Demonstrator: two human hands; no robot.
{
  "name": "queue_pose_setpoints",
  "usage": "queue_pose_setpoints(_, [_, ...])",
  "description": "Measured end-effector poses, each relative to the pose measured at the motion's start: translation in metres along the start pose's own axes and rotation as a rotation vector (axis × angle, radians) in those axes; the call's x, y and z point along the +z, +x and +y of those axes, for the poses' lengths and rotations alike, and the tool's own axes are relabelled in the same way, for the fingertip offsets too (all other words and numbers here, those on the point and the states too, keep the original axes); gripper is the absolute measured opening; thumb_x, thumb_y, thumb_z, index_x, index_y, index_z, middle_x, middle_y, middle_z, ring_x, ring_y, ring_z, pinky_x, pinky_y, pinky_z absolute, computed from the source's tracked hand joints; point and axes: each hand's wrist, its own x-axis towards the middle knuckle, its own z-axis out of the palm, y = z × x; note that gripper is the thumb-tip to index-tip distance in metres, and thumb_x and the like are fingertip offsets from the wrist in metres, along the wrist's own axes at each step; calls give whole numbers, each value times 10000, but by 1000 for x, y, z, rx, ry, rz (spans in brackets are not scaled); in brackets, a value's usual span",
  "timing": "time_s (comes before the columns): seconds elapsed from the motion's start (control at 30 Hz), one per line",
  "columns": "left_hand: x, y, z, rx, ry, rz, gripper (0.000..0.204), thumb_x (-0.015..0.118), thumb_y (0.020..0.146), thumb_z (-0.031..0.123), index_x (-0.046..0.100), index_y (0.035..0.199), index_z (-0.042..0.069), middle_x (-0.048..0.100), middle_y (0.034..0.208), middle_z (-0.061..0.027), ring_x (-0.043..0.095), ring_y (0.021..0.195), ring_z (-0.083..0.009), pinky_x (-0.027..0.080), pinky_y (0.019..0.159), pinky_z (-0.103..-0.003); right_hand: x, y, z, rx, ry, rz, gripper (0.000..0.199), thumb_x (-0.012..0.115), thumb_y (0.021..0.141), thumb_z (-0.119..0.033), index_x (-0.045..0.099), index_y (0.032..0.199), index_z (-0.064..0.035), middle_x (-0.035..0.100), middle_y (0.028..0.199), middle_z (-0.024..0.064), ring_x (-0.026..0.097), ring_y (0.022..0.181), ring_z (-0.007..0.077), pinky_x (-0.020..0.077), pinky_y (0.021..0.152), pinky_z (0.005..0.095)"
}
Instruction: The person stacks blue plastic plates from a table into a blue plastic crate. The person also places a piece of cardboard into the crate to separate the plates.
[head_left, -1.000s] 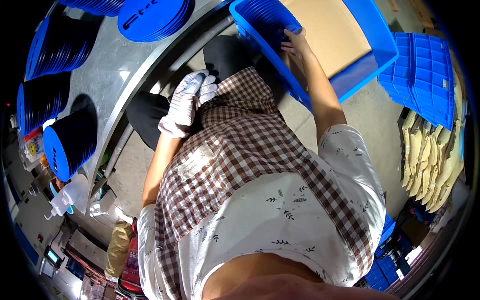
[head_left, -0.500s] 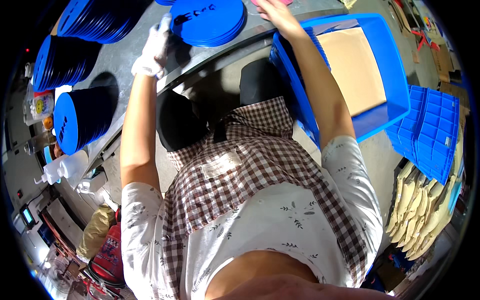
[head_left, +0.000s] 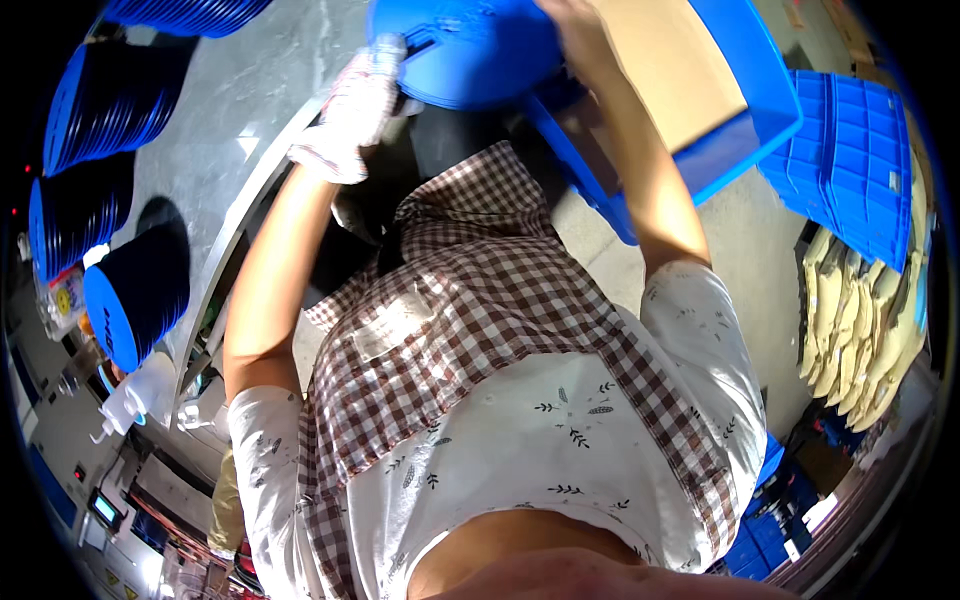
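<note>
A blue round disc [head_left: 480, 55], with dark marks on its face, is held out over the edge of the table, close to the blue bin [head_left: 770, 95]. Its thick rim suggests several discs stacked, though blur hides the layers. My left hand [head_left: 362, 100], in a white glove, grips the left edge with the thumb on top. At the right edge is my bare right hand [head_left: 582, 40], its fingers closed at the rim and partly cut off by the top of the picture. A brown cardboard sheet [head_left: 670, 70] lies in the bin.
Several stacks of blue discs [head_left: 140, 295] stand on the grey table [head_left: 240, 110] at the left. White bottles [head_left: 140, 390] sit by its near corner. Right of the bin are blue crates [head_left: 850, 160] and pale folded sacks [head_left: 860, 330].
The blue discs have come off the tabletop toward the bin, between both hands. My right hand has left the pink item, now out of view. My view has swung right.
</note>
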Motion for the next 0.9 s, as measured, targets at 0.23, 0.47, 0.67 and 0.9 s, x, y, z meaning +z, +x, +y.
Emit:
queue_pose_setpoints(0.23, [181, 17, -33, -338, -372, -473, 657, 485, 1048, 485, 373, 1487, 9, 418, 1530, -201, 487, 1353, -383, 505, 1079, -500, -150, -92, 57, 709, 526, -256, 561, 599, 989, -390, 545, 1456, -85, 631, 1354, 137, 629, 1195, 228, 522, 970, 311])
queue_pose_setpoints(0.47, [185, -25, -37, -584, -682, -353, 627, 526, 1040, 449, 336, 1491, 57, 456, 1480, -220, 545, 1274, -392, 491, 1088, -480, -108, -109, 83, 1026, 535, -449, 436, 643, 940, -412, 679, 1278, -140, 737, 1072, 26, 687, 796, 118, 556, 649, 227])
queue_pose_setpoints(0.67, [124, -34, -59, -356, -583, -446, 634, 478, 1070, 410, 301, 1520, 0, 511, 1400, -189, 592, 1195, -295, 526, 991, -408, -48, -66, 156, 1210, 423, -633, 557, 498, 952, -664, 697, 1005, -146, 713, 874, 12, 644, 705, 134, 549, 611, 268])
queue_pose_setpoints(0.9, [67, -69, -76, -152, -657, -345, 474, 495, 1080, 322, 489, 1417, -11, 674, 1137, -95, 670, 1025, -217, 531, 950, -380, -36, -87, 141, 1046, 564, -51, 675, 603, 945, -559, 484, 1439, -115, 523, 1427, 153, 536, 1250, 275, 520, 913, 503])
